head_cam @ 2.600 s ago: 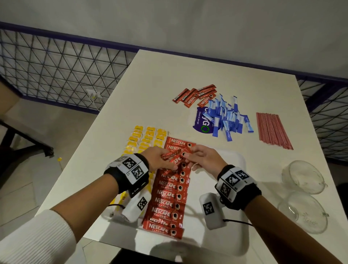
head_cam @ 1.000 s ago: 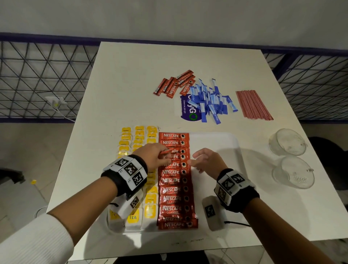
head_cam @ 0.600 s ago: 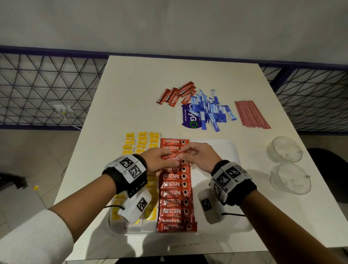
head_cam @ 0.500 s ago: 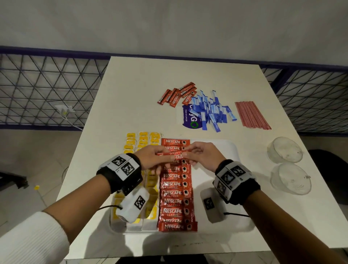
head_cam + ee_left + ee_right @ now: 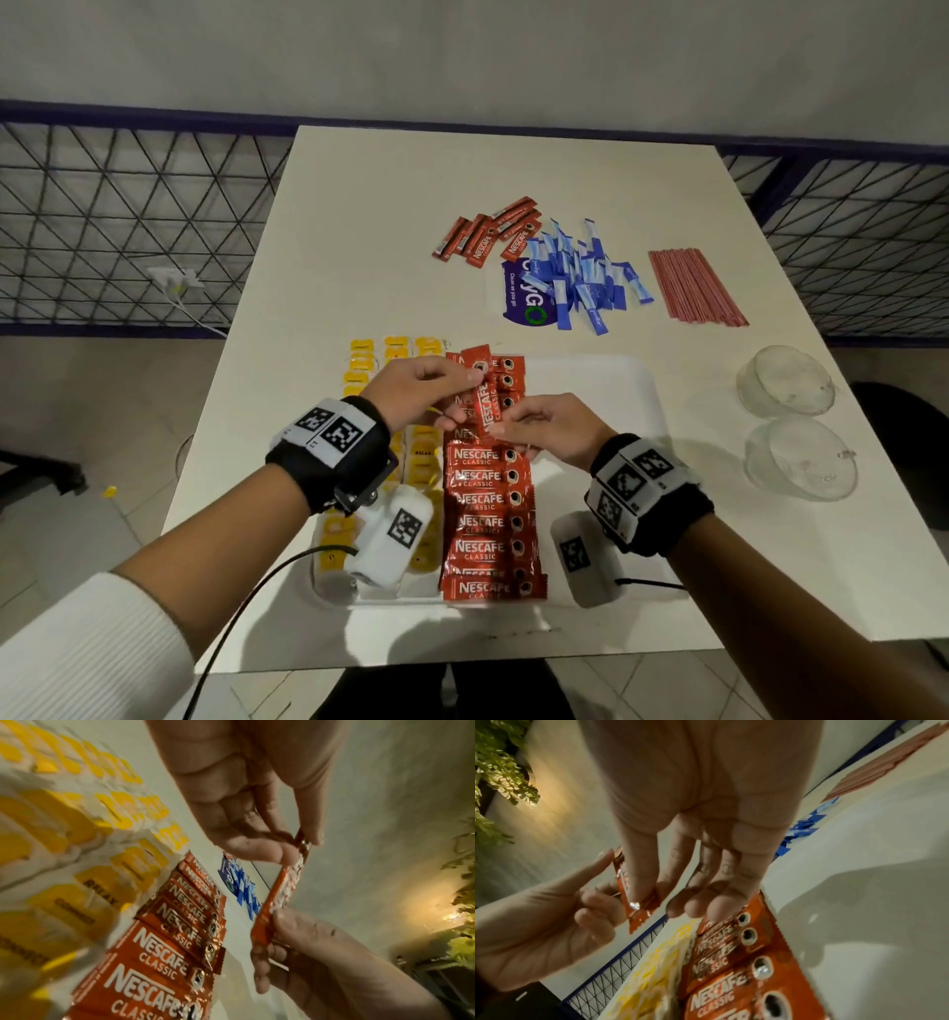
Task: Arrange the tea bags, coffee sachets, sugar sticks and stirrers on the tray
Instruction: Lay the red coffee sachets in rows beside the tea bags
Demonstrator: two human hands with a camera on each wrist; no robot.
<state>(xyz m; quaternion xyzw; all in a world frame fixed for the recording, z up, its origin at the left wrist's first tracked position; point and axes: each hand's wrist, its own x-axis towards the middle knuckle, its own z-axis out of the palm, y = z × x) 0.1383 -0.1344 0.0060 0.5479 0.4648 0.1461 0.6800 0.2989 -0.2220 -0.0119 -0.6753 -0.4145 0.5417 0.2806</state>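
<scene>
Two hands, left hand (image 5: 418, 388) and right hand (image 5: 547, 429), pinch one coffee sachet (image 5: 485, 398) by its ends; I orient it for the row (image 5: 488, 519).

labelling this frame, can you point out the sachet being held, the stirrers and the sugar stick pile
held coffee sachet (image 5: 487, 406): head view, on its printed middle, between both hands.
stirrers (image 5: 696, 287): head view, middle of the red bundle on the table.
sugar stick pile (image 5: 585, 275): head view, centre of the blue heap.
</scene>
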